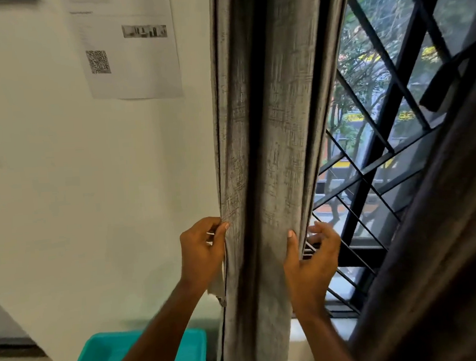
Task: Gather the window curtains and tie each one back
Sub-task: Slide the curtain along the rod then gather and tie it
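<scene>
The grey curtain (268, 150) hangs bunched in folds at the left edge of the window (394, 99), hard against the white wall (91, 190), so the gathering of this one looks nearly done. The left hand (201, 253) pinches the curtain's wall-side edge between thumb and curled fingers; a pale strip (217, 283), possibly the tie-back, hangs just below that hand, though whether the hand holds it cannot be told. The right hand (312, 257) lies on the window-side edge with the thumb pressed flat to the cloth and the fingers spread loose behind it, not closed on anything. The step in hand seems to be squeezing the folds together between both hands. Next, I judge, the right hand must sweep the last fold inward and hold the bundle tight while the strip is brought round it and fastened. A second, darker curtain (446, 236) crosses the lower right corner of the view and hangs loose, apparently not yet tied. A teal bin (108, 358) stands on the floor beneath the left arm, and a printed sheet (131, 46) is stuck to the wall above.
</scene>
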A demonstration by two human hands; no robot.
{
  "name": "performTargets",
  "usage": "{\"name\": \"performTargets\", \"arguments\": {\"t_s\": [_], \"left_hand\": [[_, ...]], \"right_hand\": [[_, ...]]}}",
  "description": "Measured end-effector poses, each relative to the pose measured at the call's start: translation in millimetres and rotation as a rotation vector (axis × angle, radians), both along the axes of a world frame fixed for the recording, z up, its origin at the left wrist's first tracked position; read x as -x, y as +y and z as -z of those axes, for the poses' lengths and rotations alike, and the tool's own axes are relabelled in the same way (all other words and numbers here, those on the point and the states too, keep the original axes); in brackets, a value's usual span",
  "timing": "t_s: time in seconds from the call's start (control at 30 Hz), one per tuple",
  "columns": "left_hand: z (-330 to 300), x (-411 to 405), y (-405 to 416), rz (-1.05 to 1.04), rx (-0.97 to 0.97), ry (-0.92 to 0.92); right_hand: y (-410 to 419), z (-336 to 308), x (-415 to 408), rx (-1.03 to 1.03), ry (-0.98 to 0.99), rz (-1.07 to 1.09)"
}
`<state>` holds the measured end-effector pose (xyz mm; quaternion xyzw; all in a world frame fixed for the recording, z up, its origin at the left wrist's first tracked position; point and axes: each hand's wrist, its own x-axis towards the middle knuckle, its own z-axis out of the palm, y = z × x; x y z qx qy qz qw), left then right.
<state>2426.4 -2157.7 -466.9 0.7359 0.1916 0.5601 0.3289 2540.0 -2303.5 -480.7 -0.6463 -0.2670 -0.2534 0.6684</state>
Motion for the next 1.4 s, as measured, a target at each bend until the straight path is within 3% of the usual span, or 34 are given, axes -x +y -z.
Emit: {"name": "performTargets", "arguments": {"t_s": [0.17,0.3,0.43,0.67,1.1,1.33,1.4], "left_hand": [[0.8,-2.6,-13.4,0.059,-0.022,0.003],[2.7,3.1,-17.5,0.092,-0.026,0.001],[0.4,5.5,-25.9,0.101,-0.059,0.006],[-5.4,13.6,-37.2,0.141,-0.092,-0.001],[-14.5,22.4,-39.5,0.199,0.065,0.002],[-6.1,12.8,-34.1,0.093,-0.033,0.016],[-2.9,8.2,-33.2,0.077,-0.063,0.017]], "right_hand": [[0.0,10.2,13.3,0.148,-0.118,-0.012],[-1.2,14.9,7.5,0.075,0.011,0.051],[8.3,15.7,37.4,0.258,-0.225,-0.094],[15.8,13.3,60.6,0.268,-0.177,-0.172],[23.9,13.2,72.1,0.233,-0.232,-0.249],[11.3,20.3,56.6,0.389,-0.232,-0.460],[2.5,22.0,45.0,0.376,-0.215,-0.414]]}}
